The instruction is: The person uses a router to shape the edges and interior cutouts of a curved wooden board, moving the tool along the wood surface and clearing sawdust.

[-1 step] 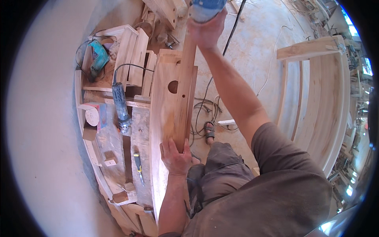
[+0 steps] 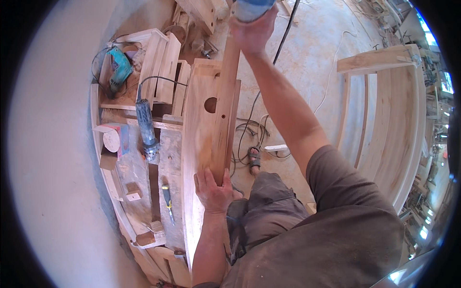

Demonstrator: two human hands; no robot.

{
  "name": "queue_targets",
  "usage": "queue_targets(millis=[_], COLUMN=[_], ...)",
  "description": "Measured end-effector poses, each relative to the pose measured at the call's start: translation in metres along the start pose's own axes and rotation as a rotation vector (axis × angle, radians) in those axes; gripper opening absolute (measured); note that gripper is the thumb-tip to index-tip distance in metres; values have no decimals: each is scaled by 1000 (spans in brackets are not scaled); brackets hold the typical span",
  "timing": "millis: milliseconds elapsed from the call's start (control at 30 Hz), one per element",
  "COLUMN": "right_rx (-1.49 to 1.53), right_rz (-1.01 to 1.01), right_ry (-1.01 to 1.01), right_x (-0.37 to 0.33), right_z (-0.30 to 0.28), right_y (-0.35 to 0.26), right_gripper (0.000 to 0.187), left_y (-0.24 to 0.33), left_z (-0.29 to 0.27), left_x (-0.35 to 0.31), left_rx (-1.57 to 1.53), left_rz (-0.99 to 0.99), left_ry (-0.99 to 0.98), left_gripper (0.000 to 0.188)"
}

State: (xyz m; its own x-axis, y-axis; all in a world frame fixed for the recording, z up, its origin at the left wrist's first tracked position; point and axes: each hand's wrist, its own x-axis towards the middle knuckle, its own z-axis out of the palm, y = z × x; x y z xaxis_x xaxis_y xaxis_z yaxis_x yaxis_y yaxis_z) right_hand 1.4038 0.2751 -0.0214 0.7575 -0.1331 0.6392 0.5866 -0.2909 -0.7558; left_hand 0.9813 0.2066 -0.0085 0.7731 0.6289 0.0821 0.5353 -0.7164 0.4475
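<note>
While the right hand at 12 o'clock wraps around a blue-and-whitish rounded tool cut off by the top edge, its fingertips partly hidden, the left hand near 7 o'clock straddles the near end of a long narrow brown wooden strip, fingers on one side, thumb on the other, narrowed onto the wood. Strip runs from under the right hand at 12 toward 6, small dark round hole midway, lying along a wide pale wooden board with a half-round cutout toward 11. Grey cylindrical power tool, black cord, at 9. Teal power tool at 10, inside an open pale wooden box. Screwdriver-like tool with black-and-yellow handle between 7 and 8, tip toward 6. Large pale wooden frame at 3. Grey-strapped sandal on a foot, just off centre toward 4, near tangled dark cords.
</note>
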Motion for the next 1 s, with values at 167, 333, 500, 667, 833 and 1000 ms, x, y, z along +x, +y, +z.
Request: queue_targets(millis=[167, 333, 500, 667, 833, 1000], right_rx=[-56, 58, 187, 201, 107, 121], right_rz=[139, 72, -15, 8, -29, -2], right_ry=[-17, -75, -122, -235, -285, -310], right_x=[53, 65, 79, 56, 44, 47], right_z=[41, 32, 22, 40, 48, 36], right_y=[31, 43, 17, 16, 31, 18], right_gripper=[75, 83, 86, 81, 78, 80], left_y=[0, -3, 0, 1, -1, -1], left_z=[2, 3, 0, -1, 1, 2], left_x=[4, 0, 3, 3, 4, 3], left_rx=[5, 13, -1, -32, -31, -17], left_rz=[6, -33, -6, -22, -15, -10], left_ry=[21, 21, -6, 38, 56, 58], left_gripper=[47, 46, 48, 42, 43, 45])
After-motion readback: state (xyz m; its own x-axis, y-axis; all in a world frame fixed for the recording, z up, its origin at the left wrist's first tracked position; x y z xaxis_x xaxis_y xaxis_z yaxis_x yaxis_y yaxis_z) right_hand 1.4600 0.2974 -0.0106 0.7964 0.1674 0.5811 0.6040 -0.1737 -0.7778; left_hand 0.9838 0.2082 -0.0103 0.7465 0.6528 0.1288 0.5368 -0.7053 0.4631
